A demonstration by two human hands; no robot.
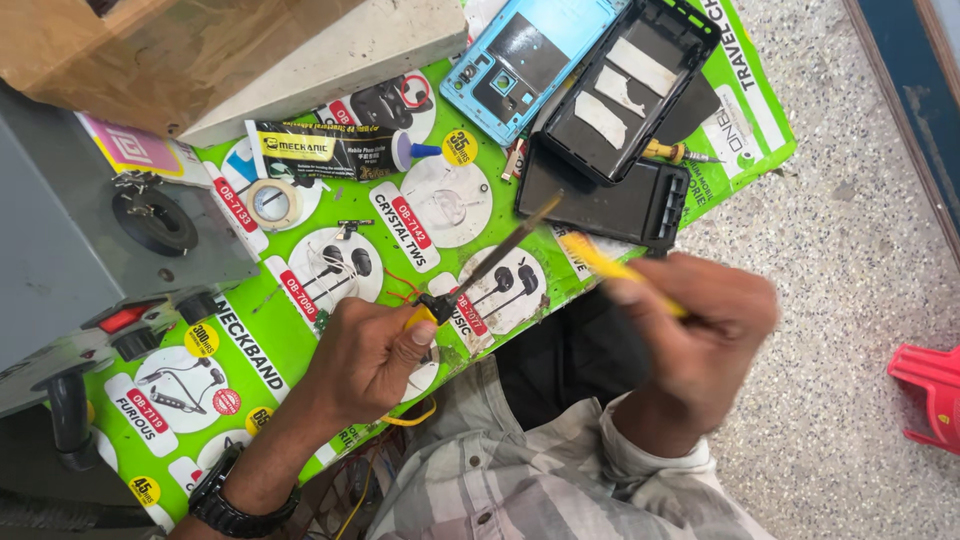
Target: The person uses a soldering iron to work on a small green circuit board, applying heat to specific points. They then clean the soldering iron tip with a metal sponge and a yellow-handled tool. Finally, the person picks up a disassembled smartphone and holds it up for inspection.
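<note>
My left hand (372, 352) rests on the green printed mat (330, 200) and pinches a small yellow-and-black part (428, 312) with thin red wires trailing from it. My right hand (700, 330) grips a yellow-handled tool (610, 265), blurred with motion. A thin dark rod (505, 248) runs from the small part up toward the black cases; whether it belongs to the tool I cannot tell. A black watch (225, 500) is on my left wrist.
Two black plastic case shells (625, 95) (600, 200) and a light-blue phone frame (515, 60) lie at the mat's far end. A glue tube (330, 150), tape roll (273, 203), small screwdriver (675, 152), grey machine (90, 230) at left, red object (930, 390) on the floor.
</note>
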